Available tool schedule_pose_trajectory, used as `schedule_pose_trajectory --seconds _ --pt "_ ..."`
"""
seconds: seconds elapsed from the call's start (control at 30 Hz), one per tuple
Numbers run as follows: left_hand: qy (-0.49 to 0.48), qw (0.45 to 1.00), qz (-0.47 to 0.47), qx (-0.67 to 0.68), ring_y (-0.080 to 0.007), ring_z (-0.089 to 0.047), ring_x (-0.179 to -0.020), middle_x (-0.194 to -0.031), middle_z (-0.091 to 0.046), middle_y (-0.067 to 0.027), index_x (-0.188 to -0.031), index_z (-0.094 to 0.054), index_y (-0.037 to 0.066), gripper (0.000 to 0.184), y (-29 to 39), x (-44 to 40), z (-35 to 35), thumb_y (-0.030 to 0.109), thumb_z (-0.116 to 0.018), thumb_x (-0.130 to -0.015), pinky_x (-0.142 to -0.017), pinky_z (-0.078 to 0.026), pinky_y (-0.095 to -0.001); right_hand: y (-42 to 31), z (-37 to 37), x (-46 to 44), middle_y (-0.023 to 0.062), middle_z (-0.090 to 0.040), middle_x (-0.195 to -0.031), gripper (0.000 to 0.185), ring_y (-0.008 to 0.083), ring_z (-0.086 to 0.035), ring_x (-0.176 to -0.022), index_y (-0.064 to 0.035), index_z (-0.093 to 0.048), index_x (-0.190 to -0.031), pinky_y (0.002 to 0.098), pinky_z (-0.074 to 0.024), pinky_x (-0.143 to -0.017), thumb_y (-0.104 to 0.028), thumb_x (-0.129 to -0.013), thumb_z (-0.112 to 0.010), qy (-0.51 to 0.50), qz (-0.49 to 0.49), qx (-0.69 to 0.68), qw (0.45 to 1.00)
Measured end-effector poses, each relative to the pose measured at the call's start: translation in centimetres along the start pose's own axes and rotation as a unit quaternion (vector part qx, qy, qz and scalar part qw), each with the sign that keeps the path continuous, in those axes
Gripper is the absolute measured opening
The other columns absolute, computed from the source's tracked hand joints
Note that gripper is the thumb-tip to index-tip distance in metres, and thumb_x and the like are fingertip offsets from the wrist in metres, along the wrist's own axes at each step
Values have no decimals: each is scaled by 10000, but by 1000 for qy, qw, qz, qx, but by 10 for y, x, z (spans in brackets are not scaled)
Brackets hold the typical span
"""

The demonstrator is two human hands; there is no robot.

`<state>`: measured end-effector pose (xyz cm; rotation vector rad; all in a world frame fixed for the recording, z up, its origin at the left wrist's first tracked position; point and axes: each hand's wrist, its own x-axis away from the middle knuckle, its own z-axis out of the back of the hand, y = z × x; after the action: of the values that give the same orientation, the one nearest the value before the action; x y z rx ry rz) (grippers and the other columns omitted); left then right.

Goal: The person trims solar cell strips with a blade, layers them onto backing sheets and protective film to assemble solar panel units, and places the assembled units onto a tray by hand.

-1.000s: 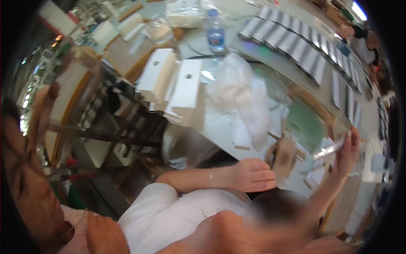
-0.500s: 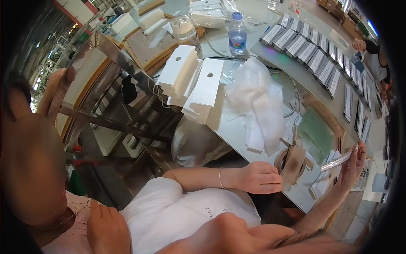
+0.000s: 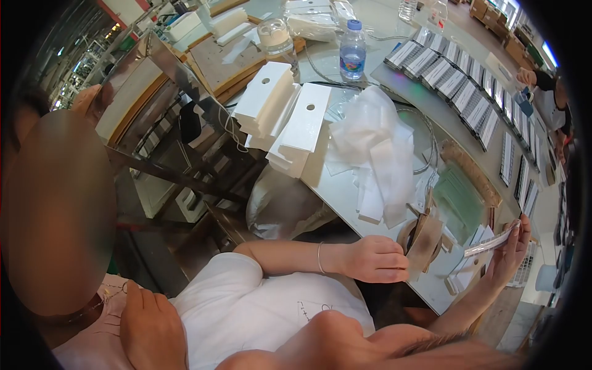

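Note:
My left hand [image 3: 375, 259], with a thin bracelet at the wrist, is closed with the fingers curled under; whatever it may hold is hidden. Right beside its knuckles is a brown roll or strip [image 3: 425, 246]. At the far right, my right hand [image 3: 510, 253] pinches one end of a thin whitish, shiny strip [image 3: 490, 244], tilted, its free end pointing left. White cards or pieces [image 3: 464, 271] lie beneath that strip. Behind it sits a stack of greenish, glass-like sheets [image 3: 459, 200] in a shallow tray.
Crumpled translucent sheets [image 3: 376, 142], white folded boxes with holes [image 3: 302, 123], a water bottle [image 3: 353, 52] and a jar [image 3: 275, 40] stand on the table. Rows of dark, labelled flat pieces [image 3: 459, 86] lie beyond. A person in pink sits at left, a hand [image 3: 151, 330] at the chest.
My right hand has come slightly down and left with the strip, which now lies a little flatter. The left hand stays almost still, and the view has shifted slightly.

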<state>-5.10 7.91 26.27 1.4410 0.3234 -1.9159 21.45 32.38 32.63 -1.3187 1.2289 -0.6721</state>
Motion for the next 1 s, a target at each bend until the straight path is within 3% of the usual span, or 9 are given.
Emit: schedule_pose_trajectory --seconds 0.5,0.6,0.67,0.73,0.8,0.9,1.0 --pt "-3 1000 -14 6 -198 -644 -816 -987 -643 -43 -995 -695 87 172 -2 -2 0 165 -792 -877 -637 -542 -297 6 6 2 41 -593 -1163 413 86 -566 -1008 13 -503 -1409 246 -461 -923 -100 -1036 -641 -16 -5 -12 1000" --pt "-20 1000 -20 2 -201 -657 -812 -1001 -667 -52 -983 -709 88 168 -2 -2 4 165 -799 -865 -660 -559 -296 15 7 0 74 -611 -1271 424 160 -595 -1187 12 -534 -1386 323 -467 -1060 -121 -1010 -679 8 14 -6 1000" --pt "-42 999 -15 -11 -184 -664 -811 -981 -692 -11 -971 -747 138 185 -1 6 -3 192 -825 -812 -668 -563 -294 11 1 4 95 -611 -1297 423 198 -607 -1196 -4 -553 -1380 404 -487 -1064 -123 -998 -687 4 -4 21 1000" --pt "-51 998 -8 -29 -176 -648 -808 -948 -683 6 -937 -760 166 230 -2 4 -4 183 -831 -719 -663 -544 -286 4 -18 4 76 -621 -1256 399 162 -609 -1128 4 -579 -1346 325 -478 -1039 -100 -981 -701 17 19 50 998" --pt "-65 998 22 10 -183 -618 -777 -937 -654 0 -942 -762 149 266 -1 1 -5 128 -804 -680 -629 -520 -290 -5 -36 10 36 -639 -1172 362 111 -599 -1074 -2 -593 -1329 238 -474 -930 -45 -980 -683 -50 22 -5 998" --pt "-57 998 28 18 -179 -598 -757 -927 -639 -6 -942 -757 135 267 -1 3 -9 89 -802 -682 -610 -503 -284 -23 -63 21 42 -636 -1128 360 82 -606 -989 -10 -608 -1294 222 -504 -825 -35 -953 -719 -47 -71 -29 996" --pt "-55 998 30 0 -171 -572 -764 -962 -576 -9 -998 -700 128 364 1 8 -7 129 -904 -697 -600 -483 -282 -33 -90 33 28 -614 -1105 365 70 -597 -962 -32 -620 -1280 215 -507 -805 -41 -937 -743 -77 -60 12 995"
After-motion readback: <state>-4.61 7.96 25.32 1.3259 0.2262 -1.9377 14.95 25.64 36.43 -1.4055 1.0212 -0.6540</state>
